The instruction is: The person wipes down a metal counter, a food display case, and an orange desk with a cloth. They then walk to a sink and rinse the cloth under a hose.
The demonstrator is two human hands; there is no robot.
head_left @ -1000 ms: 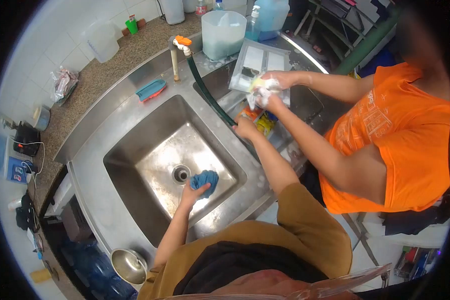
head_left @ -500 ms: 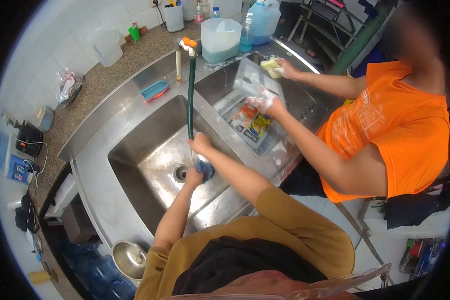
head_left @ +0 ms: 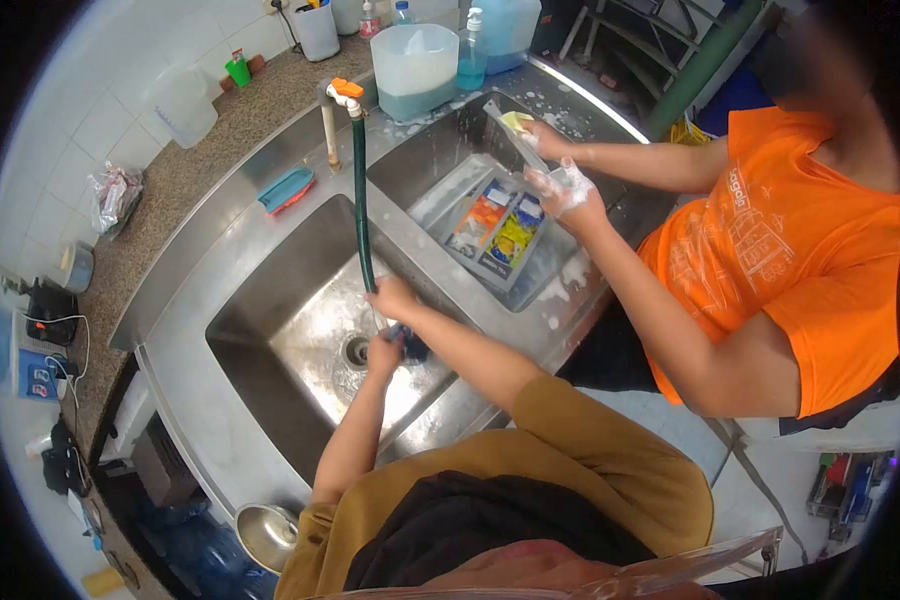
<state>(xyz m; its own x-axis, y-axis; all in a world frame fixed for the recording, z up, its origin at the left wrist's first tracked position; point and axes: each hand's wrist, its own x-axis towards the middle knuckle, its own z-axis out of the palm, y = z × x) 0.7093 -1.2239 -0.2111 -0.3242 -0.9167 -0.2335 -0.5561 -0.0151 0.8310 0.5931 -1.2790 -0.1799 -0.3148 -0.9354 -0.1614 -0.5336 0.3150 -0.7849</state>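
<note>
The lower end of a green hose (head_left: 363, 230) is in my right hand (head_left: 395, 299), fingers wrapped around it, over the left sink basin (head_left: 260, 345). Clear water runs from the hose. Just below, my left hand (head_left: 383, 354) is closed on a dark blue cloth (head_left: 410, 342), crumpled and partly hidden by my fingers and right arm. The hose hangs from a tap (head_left: 346, 90) with an orange handle. Beneath my left hand, water spreads around the drain (head_left: 357, 350).
To the right, a co-worker in an orange shirt (head_left: 740, 250) holds a yellow sponge (head_left: 517, 122) and a clear plastic piece over the second basin, where a labelled container (head_left: 495, 228) lies. A blue brush (head_left: 286, 187) rests on the ledge; a metal bowl (head_left: 266, 537) stands lower left.
Both hands keep their holds, and the blue cloth has shifted lower behind my right arm. Water now spreads by the drain. The co-worker has tilted the clear plastic piece edge-on.
</note>
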